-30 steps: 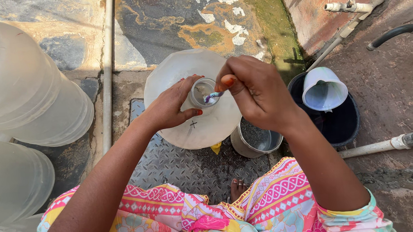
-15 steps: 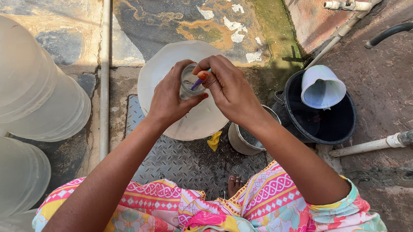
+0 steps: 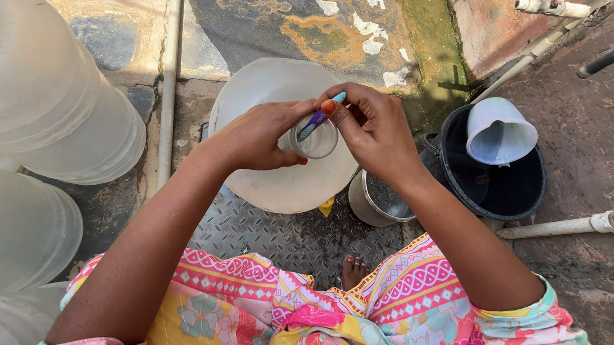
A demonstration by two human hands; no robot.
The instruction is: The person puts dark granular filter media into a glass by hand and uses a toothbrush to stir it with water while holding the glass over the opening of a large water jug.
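You stand on a ridged metal floor plate (image 3: 282, 235) set into stained concrete ground (image 3: 325, 20). On the plate rests a large translucent water jug (image 3: 279, 189), with a small steel pot (image 3: 377, 200) just beside it and a black bucket (image 3: 499, 195) further right. More translucent jugs (image 3: 35, 91) crowd the ground at your left, beside a pale pipe (image 3: 167, 81).

Hard daylight falls from above; the arms cast crisp shadows on the steel tread plate (image 3: 282, 235), focus stays sharp, edges bend slightly
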